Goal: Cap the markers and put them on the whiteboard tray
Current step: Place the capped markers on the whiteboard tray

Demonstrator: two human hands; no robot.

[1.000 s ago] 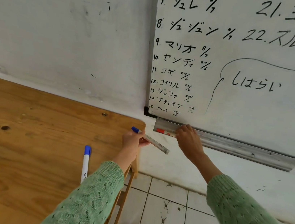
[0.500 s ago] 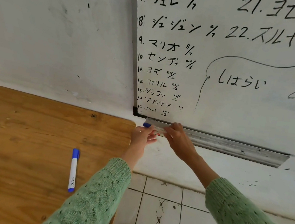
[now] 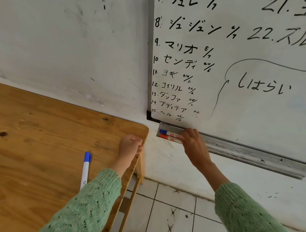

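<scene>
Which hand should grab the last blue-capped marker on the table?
Left. The left hand hangs empty over the wooden table, near the blue-capped marker; the right hand is on the markers in the whiteboard tray.

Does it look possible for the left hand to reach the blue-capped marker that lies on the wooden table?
Probably yes. The left hand is empty, loosely closed above the table's corner, and the blue-capped marker lies alone nearby, with nothing between them.
</scene>
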